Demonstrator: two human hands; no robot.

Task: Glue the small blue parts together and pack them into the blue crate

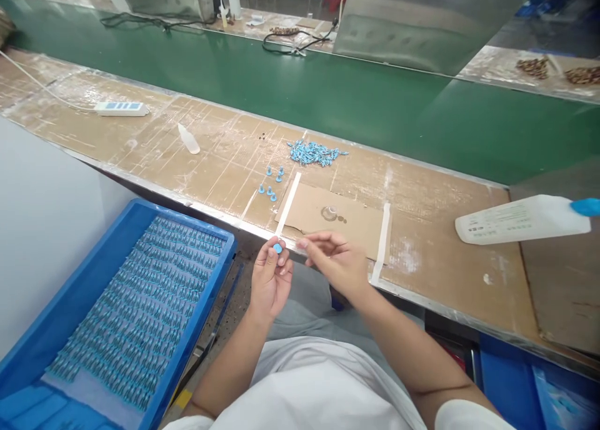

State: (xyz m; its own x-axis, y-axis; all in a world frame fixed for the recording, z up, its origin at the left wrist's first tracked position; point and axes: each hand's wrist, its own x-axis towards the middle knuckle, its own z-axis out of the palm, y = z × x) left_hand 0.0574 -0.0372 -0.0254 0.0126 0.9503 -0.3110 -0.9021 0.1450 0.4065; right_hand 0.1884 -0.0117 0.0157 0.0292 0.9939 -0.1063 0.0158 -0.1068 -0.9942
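Observation:
My left hand (268, 283) is closed in a pinch on a small blue round-headed piece (277, 248), its flat disc facing up. Just to its right, my right hand (341, 264) has thumb and forefinger brought together; what lies between the tips is too small to make out. Both hands are over the table's front edge. Beyond them, a cardboard sheet (307, 212) with a wet ring and drops is held by white tape strips. Several blue round-headed pieces (269, 190) stand left of the sheet, and a pile of blue parts (315, 153) lies behind it.
A blue crate (229, 237) with rows of blue pieces stands at lower left. On the cardboard-covered table (220, 167) are a small squeeze bottle (188, 139), a power strip (122, 109) and, at right, a large white bottle (520, 220) on its side. A green belt (262, 80) runs behind.

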